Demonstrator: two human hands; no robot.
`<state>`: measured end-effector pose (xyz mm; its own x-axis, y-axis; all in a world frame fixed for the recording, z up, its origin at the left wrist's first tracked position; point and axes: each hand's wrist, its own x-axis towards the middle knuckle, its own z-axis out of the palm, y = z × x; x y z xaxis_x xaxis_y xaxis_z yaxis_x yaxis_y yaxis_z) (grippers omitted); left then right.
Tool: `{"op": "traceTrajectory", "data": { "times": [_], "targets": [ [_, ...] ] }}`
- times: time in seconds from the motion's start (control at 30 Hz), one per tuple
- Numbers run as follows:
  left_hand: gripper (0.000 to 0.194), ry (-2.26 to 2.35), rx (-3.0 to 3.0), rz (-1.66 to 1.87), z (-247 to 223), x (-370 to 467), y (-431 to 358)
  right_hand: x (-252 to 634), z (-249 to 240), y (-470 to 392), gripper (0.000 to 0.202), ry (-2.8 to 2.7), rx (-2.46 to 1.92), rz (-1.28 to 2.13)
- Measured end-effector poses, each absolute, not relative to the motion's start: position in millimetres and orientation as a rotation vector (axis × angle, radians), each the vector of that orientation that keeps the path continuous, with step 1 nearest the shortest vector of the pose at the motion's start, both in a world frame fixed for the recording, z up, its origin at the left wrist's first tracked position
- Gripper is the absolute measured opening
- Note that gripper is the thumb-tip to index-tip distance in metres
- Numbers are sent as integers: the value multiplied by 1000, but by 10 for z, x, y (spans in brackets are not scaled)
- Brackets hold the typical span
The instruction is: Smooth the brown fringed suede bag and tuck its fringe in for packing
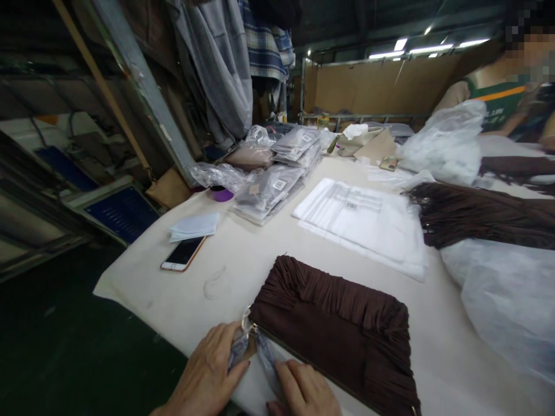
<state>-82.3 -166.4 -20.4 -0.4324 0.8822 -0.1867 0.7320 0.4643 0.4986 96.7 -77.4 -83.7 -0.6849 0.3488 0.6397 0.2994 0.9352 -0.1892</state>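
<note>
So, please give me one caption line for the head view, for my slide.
Both hands pinch a clear wrapper at a brown fringed bag.

Dark brown fringed bag; purple tape roll.

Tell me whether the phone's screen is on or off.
Off: the phone lies face up on the table, its screen dark and only reflecting light.

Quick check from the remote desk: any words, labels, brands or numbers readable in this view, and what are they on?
No text can be read.
Barcode label on the flat white bags: too small and blurred.
White stickers on the packed grey bags: blurred.
Blue panel left of the table: faint lines, unreadable.
Phone: screen dark.
Brown fringed bag by the hands: no label shows.
</note>
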Motion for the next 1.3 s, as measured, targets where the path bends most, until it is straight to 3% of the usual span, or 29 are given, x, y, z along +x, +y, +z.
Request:
{"op": "traceTrajectory", "data": {
  "times": [0.13, 0.33, 0.57, 0.73, 1.3],
  "targets": [
    [27, 2183, 1234, 514, -76, -878, -1567, 876, -920, -757, 37, -2383, -519, 37],
    [41, 2049, 676, 814, -117, -957, -1382, 891, -985, -839, 26, -2283, -638, 229],
    [49, 2005, 596, 991, -230, -966, -1254, 891, -1026, -842, 25, -2294, -620, 285],
    [36, 1965, 601, 977, -241, -1042, -1244, 893, -1050, -832, 25, -2279, -609, 269],
    [21, 1827, 823, 887, 132, -1255, -1160, 884, -991, -859, 26, -2284, -631, 263]
  ]
}}
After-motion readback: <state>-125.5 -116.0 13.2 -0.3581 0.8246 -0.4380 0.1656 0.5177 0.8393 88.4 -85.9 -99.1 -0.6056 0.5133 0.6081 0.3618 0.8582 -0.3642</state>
